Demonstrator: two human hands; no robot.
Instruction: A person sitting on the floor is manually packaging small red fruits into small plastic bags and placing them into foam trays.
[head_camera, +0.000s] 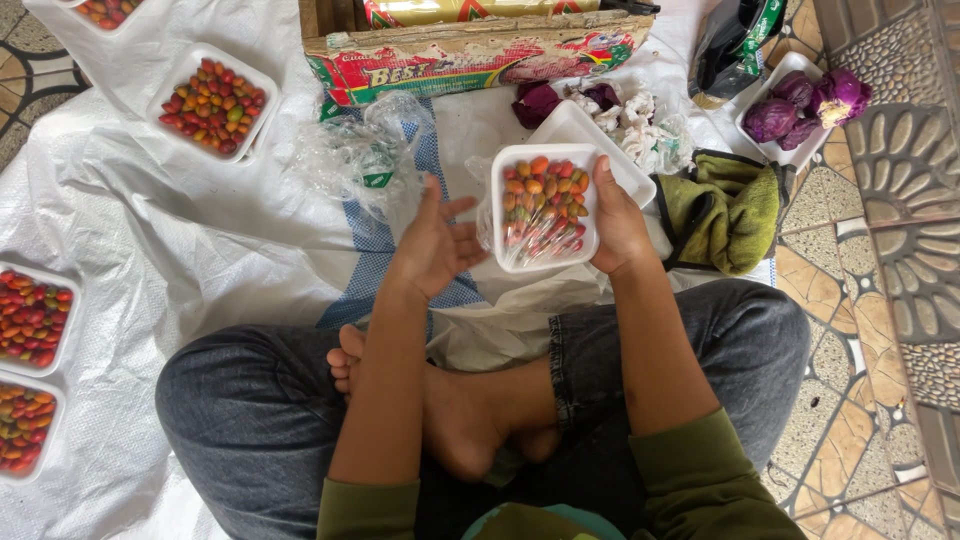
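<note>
Crossed legs (480, 400) nearest. Above them, my right hand (620, 225) grips white tray (545, 207) of small red-orange fruits (film-wrapped) by right edge. Left hand (435, 245) just left of tray, fingers spread, holding nothing.

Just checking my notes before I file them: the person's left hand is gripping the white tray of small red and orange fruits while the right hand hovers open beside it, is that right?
Not quite: the hands are swapped. In the head view, the right hand grips the white tray of small red and orange fruits, while the left hand hovers open beside it.
</note>
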